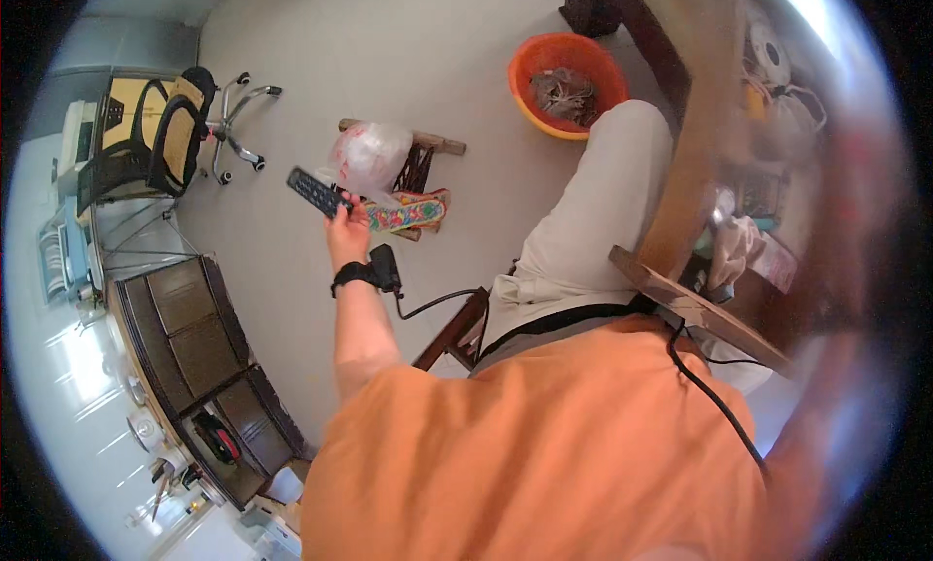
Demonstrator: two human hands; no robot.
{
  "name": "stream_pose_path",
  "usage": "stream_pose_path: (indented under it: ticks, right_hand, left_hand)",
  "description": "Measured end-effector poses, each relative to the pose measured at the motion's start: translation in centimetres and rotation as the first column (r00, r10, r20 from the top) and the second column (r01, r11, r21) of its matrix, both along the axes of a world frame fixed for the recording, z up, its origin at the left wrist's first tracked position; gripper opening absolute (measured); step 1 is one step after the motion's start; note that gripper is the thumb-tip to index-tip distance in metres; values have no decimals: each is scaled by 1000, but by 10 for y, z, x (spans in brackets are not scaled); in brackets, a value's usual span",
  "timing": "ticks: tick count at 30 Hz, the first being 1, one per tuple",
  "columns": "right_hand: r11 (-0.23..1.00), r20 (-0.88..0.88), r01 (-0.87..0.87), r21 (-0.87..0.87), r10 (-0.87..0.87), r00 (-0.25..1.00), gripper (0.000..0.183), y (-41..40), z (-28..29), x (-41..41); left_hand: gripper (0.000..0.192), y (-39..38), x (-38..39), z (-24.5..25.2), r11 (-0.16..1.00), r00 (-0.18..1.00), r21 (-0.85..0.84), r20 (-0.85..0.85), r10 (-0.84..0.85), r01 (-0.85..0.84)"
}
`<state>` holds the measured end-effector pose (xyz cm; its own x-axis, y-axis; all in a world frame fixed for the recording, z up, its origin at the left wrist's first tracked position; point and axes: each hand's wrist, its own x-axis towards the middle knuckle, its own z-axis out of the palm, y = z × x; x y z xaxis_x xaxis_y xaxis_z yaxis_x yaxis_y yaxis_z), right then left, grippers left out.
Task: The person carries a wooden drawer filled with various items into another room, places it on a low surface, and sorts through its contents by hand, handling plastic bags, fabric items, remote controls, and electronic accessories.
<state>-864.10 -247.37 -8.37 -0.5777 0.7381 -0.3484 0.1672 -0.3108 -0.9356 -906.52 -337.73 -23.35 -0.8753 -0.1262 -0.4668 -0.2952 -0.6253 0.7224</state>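
My left hand (348, 222) holds a black remote control (318, 191) by one end, over the floor with the arm stretched out. A black device is strapped to that wrist, with a black cable running from it. Just beyond the hand stands a low wooden stool (437, 144), bearing a crumpled clear plastic bag (373, 155) and a colourful patterned cloth item (408, 213). The right arm shows blurred at the right edge, and my right hand is out of view.
An orange plastic basin (534, 108) with a dark bag in it stands on the floor near my knee. At right is a wooden table edge (689, 175) with cluttered items beyond. A wheeled office chair (175, 135) and dark cabinets (191, 320) line the left side.
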Motion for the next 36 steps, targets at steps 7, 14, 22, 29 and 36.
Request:
stream_pose_path:
  ticks: [7,14,22,29,36]
  right_hand:
    - [988,298,125,-90,-94,950,35,17,1,24]
    - [974,224,219,-67,-199,954,54,-9,65,96]
    - [911,128,3,413,-62,990,35,-175,116,-32]
    - [608,235,-72,790,-193,953,21,-250,135,-25]
    - [448,175,-96,889,-139,975,14,-252,109,-6]
  left_hand:
    - [25,-20,16,-96,934,914,171,320,248,-313]
    - [29,35,-12,-110,1000,925,11,379,-21,19]
    - [39,62,-4,-10,-719,555,-586,762,-332,374]
    - [30,251,-66,150,782,976,-623,-164,-145,11]
    - [27,484,49,302,344,191,-856,-290,-938,386]
